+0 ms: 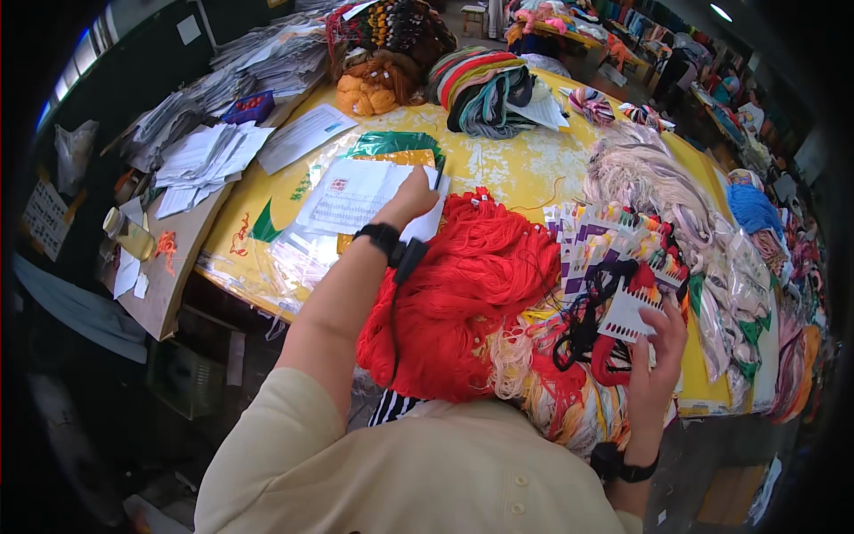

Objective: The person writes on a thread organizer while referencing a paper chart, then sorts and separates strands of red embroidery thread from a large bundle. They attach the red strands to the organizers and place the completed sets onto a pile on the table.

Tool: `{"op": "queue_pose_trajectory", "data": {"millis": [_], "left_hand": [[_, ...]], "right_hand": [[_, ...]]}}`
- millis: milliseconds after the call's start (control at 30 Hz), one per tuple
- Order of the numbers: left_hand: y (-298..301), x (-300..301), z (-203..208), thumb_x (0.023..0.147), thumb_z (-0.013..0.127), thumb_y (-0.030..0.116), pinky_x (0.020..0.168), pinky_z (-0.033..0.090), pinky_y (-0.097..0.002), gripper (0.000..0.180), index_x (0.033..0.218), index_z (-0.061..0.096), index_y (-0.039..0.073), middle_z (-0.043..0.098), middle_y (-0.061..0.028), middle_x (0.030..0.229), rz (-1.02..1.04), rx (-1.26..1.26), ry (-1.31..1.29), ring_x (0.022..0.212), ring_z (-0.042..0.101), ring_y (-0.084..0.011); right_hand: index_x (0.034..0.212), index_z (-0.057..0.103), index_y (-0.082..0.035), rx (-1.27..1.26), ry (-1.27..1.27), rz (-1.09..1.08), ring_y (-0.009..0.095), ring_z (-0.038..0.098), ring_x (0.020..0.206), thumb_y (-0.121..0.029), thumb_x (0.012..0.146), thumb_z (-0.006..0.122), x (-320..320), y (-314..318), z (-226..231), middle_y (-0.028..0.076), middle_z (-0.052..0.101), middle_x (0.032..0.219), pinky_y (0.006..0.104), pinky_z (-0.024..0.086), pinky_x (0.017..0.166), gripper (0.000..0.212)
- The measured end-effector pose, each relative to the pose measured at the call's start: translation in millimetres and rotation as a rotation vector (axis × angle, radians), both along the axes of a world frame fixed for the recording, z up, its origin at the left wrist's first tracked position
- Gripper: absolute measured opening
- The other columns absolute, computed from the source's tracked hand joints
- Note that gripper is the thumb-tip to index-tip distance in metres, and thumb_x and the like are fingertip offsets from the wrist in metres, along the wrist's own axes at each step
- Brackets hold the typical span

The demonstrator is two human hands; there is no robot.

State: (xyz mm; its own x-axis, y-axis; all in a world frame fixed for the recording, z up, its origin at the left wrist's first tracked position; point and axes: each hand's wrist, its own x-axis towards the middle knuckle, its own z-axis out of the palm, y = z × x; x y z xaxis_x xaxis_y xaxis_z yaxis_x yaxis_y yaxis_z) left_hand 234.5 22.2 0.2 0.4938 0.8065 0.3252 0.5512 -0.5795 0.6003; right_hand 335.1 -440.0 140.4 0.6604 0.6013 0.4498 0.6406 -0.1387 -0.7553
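Note:
My left hand (pixel 412 196) is closed over the right side of some printed sheets (pixel 347 198); a slim dark edge shows beside its fingers, and what they grip is hidden. Under the sheets lie a yellow-orange card and a green plastic sheet (pixel 391 142). My right hand (pixel 656 356) has its fingers bent at the edge of a white thread card (pixel 626 313) with a row of holes, pinching it. Several more thread cards (pixel 583 236), white and purple with coloured tufts, lie just beyond. Black yarn (pixel 578 325) loops beside the card. Between my arms spreads a big heap of red yarn (pixel 471 285).
Pale and yellow skeins (pixel 556 392) lie against my front. Far along the yellow table (pixel 485 165) are striped skeins (pixel 480 89) and orange yarn (pixel 366 93). Cream hanks (pixel 649 178) cover the right side. Paper stacks (pixel 209 156) and a jar (pixel 129 236) stand at left.

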Motion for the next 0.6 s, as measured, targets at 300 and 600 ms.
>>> {"op": "queue_pose_trajectory", "data": {"millis": [300,600], "left_hand": [[-37,-71,1,0.084,0.059,0.006,0.09,0.051,-0.0442,0.026,0.109,0.064,0.006,0.066,-0.0159,0.111,-0.397,0.137,0.367,0.108,0.062,-0.0359],[-227,0,133,0.082,0.067,0.0,0.09,0.05,-0.0424,0.033,0.114,0.061,0.006,0.058,-0.0147,0.114,-0.749,0.362,-0.314,0.107,0.059,-0.0353]], "right_hand": [[0.126,0.054,-0.002,-0.213,-0.108,-0.411,0.027,0.057,0.116,-0.005,0.093,0.058,25,-95,-57,0.014,0.06,0.122,0.0376,0.041,0.1,0.033],[0.141,0.042,-0.002,-0.494,-0.397,-0.61,0.042,0.04,0.132,-0.035,0.081,0.075,13,-105,-120,0.025,0.044,0.141,0.0515,0.031,0.109,0.076]]}}
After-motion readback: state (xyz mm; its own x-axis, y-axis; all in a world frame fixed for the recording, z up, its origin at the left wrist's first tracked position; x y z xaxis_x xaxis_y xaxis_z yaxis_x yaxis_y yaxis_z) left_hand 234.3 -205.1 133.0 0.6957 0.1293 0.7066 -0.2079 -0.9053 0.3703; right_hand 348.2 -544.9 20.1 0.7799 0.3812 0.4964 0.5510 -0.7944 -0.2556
